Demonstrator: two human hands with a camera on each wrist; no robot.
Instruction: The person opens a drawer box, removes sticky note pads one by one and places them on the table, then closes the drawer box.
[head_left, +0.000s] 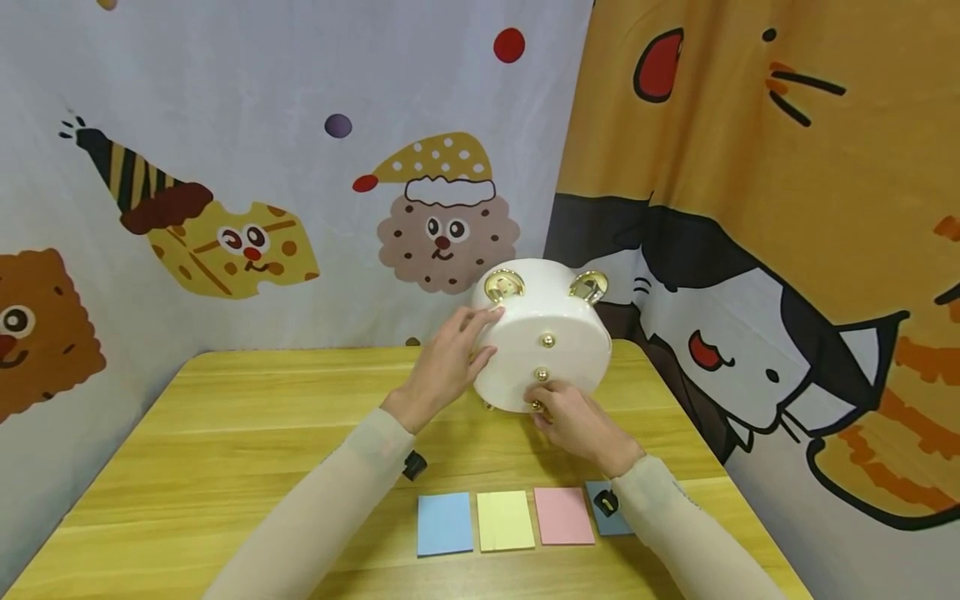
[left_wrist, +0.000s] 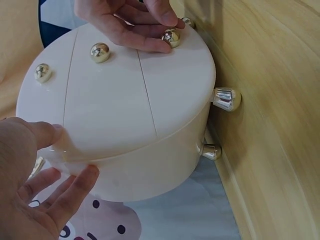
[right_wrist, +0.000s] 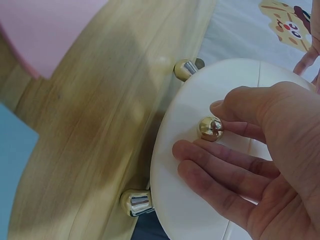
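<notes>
A round white drawer box (head_left: 506, 362) with gold ears stands upright toward the back of the table. Its front bears three gold ball knobs, one above another, and seams divide it into three sections. My left hand (head_left: 447, 358) rests at the box's upper left edge, thumb at the front face and loosely extended fingertips against the side wall. Down at the lowest knob (right_wrist: 210, 129), my right hand (head_left: 581, 421) has its thumb and fingers closed in around it. The other two knobs, the middle one (left_wrist: 100, 52) and the top one (left_wrist: 43, 73), are untouched.
Along the wooden table's (head_left: 262, 467) near side lie sticky-note pads in a row: light blue (head_left: 446, 524), yellow (head_left: 506, 521), pink (head_left: 564, 516), and a darker blue one (head_left: 615, 521) partly under my right wrist. Cartoon-printed curtains (head_left: 262, 83) hang behind and to the right.
</notes>
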